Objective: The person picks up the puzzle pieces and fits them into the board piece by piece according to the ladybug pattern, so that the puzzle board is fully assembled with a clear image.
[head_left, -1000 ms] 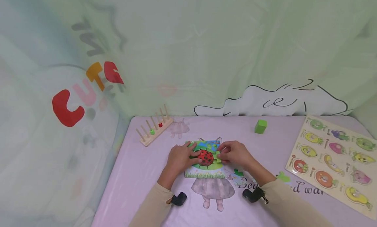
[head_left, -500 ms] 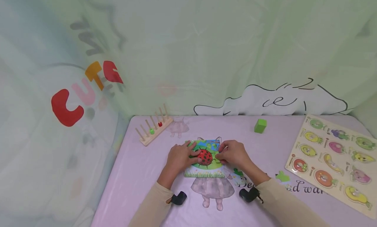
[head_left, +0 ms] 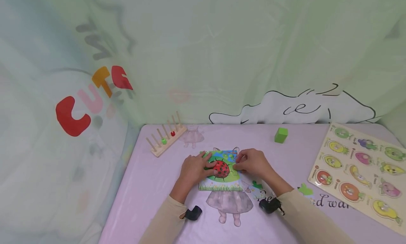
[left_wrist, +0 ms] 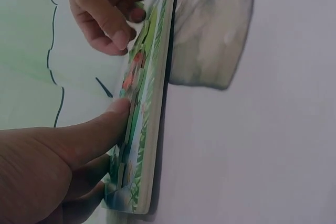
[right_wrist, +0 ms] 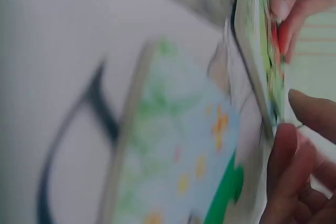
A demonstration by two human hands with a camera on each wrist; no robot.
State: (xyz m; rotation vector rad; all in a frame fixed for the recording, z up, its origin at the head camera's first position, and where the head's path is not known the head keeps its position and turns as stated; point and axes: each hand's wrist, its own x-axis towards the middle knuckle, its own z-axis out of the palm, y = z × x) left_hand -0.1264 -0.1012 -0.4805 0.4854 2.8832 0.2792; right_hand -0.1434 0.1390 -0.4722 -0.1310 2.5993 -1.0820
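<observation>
A ladybug jigsaw puzzle (head_left: pixel 220 185) lies in its board on the table. My left hand (head_left: pixel 194 170) rests on its left side, fingers spread and thumb by the red ladybug (head_left: pixel 222 169). In the left wrist view that thumb presses the board's face. My right hand (head_left: pixel 253 163) is at the board's right edge, thumb and fingertips touching a green puzzle piece (head_left: pixel 235 172) that lies among the others. The right wrist view shows a gap between its thumb and bent fingers (right_wrist: pixel 286 140).
Loose puzzle pieces (head_left: pixel 257 192) lie right of the board, with a green piece (head_left: pixel 305 189) farther right. A wooden peg rack (head_left: pixel 169 142) with beads stands back left. A green block (head_left: pixel 281 135) stands at the back; a fruit puzzle board (head_left: pixel 344 173) lies at right.
The green piece at the board's right side has settled flatter among its neighbours, the dark gap beside it now smaller. My right fingers have shifted slightly upward; my left hand stays in place.
</observation>
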